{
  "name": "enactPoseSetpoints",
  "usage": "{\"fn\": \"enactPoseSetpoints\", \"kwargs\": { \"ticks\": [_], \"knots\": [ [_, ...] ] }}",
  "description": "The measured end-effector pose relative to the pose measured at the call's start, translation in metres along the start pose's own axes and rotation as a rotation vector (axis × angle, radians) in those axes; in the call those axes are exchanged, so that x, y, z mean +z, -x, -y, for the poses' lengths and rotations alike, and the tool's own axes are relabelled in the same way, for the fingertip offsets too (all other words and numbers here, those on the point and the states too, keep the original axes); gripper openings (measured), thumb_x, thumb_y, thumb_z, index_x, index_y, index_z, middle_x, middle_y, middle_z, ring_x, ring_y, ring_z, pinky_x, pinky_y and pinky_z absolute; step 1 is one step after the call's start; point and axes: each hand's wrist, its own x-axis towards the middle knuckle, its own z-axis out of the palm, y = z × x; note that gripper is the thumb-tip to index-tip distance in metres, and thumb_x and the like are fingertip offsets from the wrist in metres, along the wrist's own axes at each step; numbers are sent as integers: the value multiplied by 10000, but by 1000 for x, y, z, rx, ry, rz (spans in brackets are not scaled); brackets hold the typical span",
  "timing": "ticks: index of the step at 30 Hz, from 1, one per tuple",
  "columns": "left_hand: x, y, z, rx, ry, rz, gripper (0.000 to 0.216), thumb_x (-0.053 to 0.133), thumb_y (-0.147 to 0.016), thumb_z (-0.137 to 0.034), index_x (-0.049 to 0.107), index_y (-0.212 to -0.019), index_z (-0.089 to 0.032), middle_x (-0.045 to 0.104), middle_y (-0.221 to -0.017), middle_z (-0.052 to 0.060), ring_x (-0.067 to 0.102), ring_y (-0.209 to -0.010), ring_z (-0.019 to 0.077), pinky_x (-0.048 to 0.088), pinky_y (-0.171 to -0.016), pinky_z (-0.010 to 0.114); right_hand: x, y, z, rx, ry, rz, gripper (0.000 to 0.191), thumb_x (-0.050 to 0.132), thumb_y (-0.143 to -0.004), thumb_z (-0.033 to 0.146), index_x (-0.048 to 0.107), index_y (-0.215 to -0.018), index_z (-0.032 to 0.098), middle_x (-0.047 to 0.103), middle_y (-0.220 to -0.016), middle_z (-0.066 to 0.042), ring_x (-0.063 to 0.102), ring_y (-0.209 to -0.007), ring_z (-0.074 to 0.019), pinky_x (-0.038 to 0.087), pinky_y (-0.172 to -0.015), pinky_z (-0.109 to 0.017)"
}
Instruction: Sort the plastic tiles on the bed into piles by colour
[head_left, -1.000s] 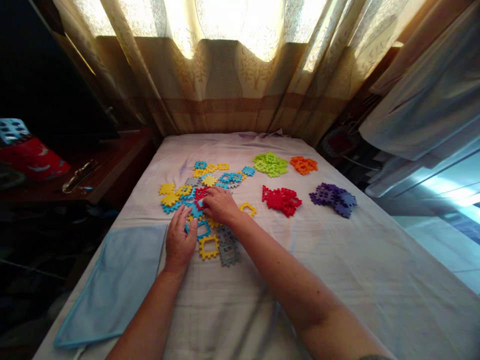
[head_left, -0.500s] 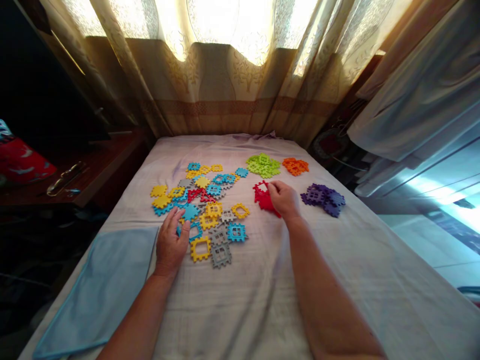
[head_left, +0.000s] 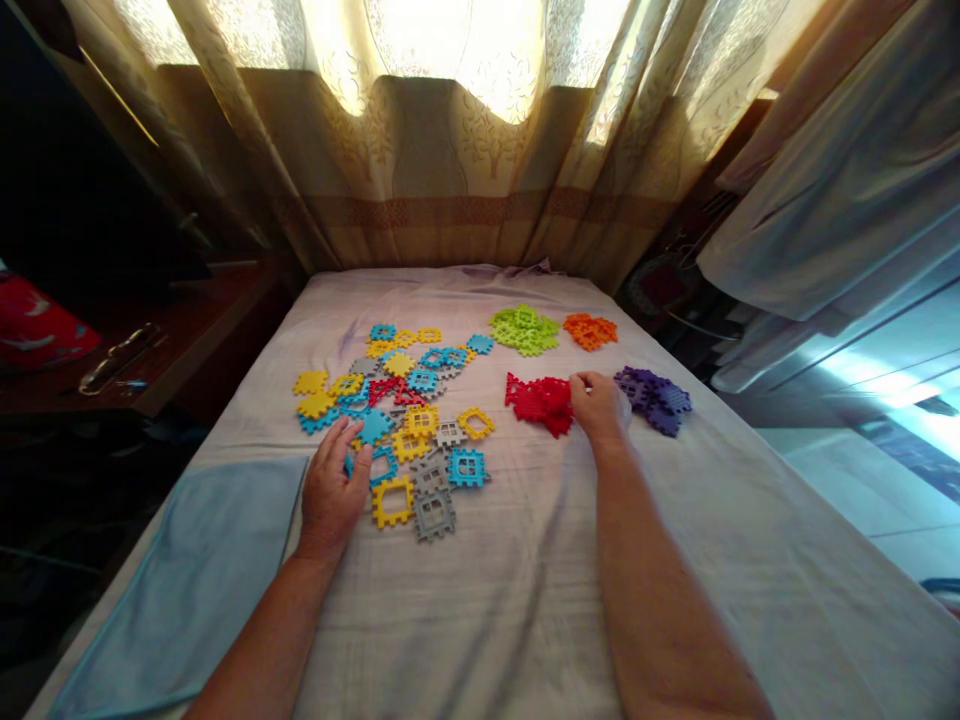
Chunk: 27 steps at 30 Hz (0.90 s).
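Observation:
My left hand (head_left: 332,487) rests on the near left edge of a mixed heap of plastic interlocking tiles, its fingers spread and nothing gripped. Blue tiles (head_left: 376,427), yellow tiles (head_left: 393,502), grey tiles (head_left: 435,514) and a few red tiles (head_left: 385,391) make up this heap, some with window openings. Farther right, my right hand (head_left: 598,405) has its fingers closed at the right edge of a red tile pile (head_left: 540,400). Its fingertips pinch a red tile there, partly hidden by the fingers.
Behind the red pile lie a lime green tile pile (head_left: 523,330) and an orange pile (head_left: 590,331). A purple pile (head_left: 656,400) sits right of my right hand. A light blue cloth (head_left: 195,560) covers the bed's left side. Curtains (head_left: 420,170) hang beyond the far edge.
My right hand has shifted right, from over the red pile to its right edge, uncovering more red tiles. My left hand stays by the mixed heap. The view has shifted slightly.

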Motion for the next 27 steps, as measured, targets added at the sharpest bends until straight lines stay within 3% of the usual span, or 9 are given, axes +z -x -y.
{"fn": "enactPoseSetpoints", "kwargs": {
  "ticks": [5, 10, 13, 16, 19, 23, 27],
  "knots": [
    [3, 1, 0, -9, -13, -22, 381, 475, -919, -449, 642, -1174, -220, 614, -1342, 105, 579, -1243, 255, 436, -1097, 448, -2, 13, 29, -136, -28, -10, 344, 449, -925, 349, 742, -999, 187, 713, -1020, -123, 642, -869, -226, 460, -757, -310],
    [3, 2, -3, -17, -5, -33, 385, 458, -930, -443, 642, -1177, -212, 626, -1318, 111, 579, -1244, 251, 426, -1107, 450, 17, 54, 92, -491, -125, 187, 284, 463, -942, 292, 724, -1030, 225, 706, -1069, -76, 642, -921, -191, 471, -794, -286],
    [2, 2, -4, -17, 7, -38, 380, 455, -935, -428, 637, -1185, -207, 618, -1324, 116, 567, -1257, 252, 423, -1110, 448, 31, 83, 124, -662, -65, 304, 287, 497, -945, 325, 704, -1121, 230, 700, -1116, -89, 623, -1012, -219, 468, -860, -320],
    [2, 2, -5, 12, -13, -40, 377, 455, -938, -413, 634, -1193, -200, 609, -1341, 122, 562, -1264, 253, 427, -1102, 446, 39, 104, 143, -807, 36, 381, 289, 507, -946, 351, 718, -1084, 210, 701, -1083, -115, 605, -1037, -251, 457, -895, -361],
    [3, 2, -5, 36, -32, -20, 389, 450, -942, -408, 632, -1204, -187, 600, -1355, 139, 568, -1257, 264, 443, -1081, 454, 43, 109, 151, -941, -9, 424, 308, 467, -973, 358, 726, -1079, 228, 705, -1086, -91, 598, -1052, -230, 441, -933, -350],
    [4, 3, -6, 36, -45, -7, 394, 449, -939, -411, 636, -1202, -184, 600, -1358, 140, 574, -1248, 272, 458, -1062, 456, 44, 95, 160, -891, 42, 386, 340, 426, -988, 323, 724, -1124, 232, 703, -1076, -94, 604, -1034, -217, 439, -928, -330],
    [5, 3, -5, 37, -50, -2, 380, 457, -937, -396, 638, -1202, -192, 600, -1361, 130, 578, -1243, 267, 461, -1060, 454, 47, 80, 172, -853, 190, 405, 339, 439, -969, 315, 757, -1039, 221, 695, -1064, -120, 608, -1022, -232, 456, -883, -326]
  ]
}}
